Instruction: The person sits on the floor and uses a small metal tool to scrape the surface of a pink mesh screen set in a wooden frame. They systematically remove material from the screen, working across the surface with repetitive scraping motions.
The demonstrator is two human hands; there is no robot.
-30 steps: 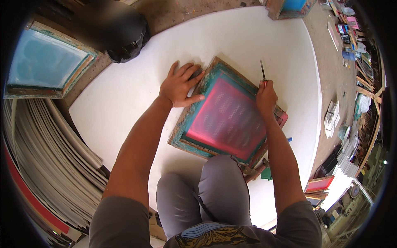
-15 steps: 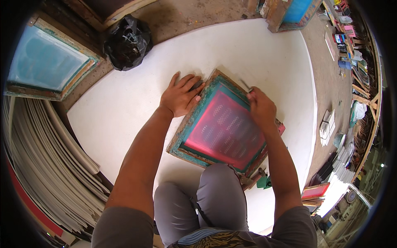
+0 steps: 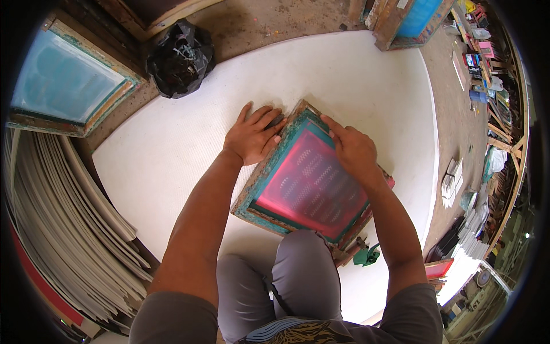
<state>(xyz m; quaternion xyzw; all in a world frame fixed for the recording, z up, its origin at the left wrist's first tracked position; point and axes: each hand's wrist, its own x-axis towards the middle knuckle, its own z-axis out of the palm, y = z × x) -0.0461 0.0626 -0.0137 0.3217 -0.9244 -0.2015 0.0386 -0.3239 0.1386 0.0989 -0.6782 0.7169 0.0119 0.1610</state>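
Observation:
A screen-printing frame [image 3: 269, 200] with a worn teal-painted wooden border lies slanted before me. Its mesh is pink and dark, with rows of small pale marks. My left hand [image 3: 252, 135] rests beside the frame's left side, fingers spread, with the thumb side against the wood. A dark patch under those fingers cannot be made out. Over the upper right edge of the frame is my right hand [image 3: 355, 149], its index finger stretched along the border and the other fingers curled. Whatever those curled fingers hold is hidden from view.
Under the frame is a large white board [image 3: 172, 149]. A black plastic bag [image 3: 180, 60] sits at its far left edge, near a pale blue screen [image 3: 69, 74] and stacked sheets [image 3: 69, 229]. A wooden-framed blue screen [image 3: 415, 23] stands far right. A green object [image 3: 366, 255] lies near my right forearm.
My right hand has moved left and slightly up onto the frame's edge. The thin tool that stuck out of its fingers no longer shows. My left hand stays nearly in place.

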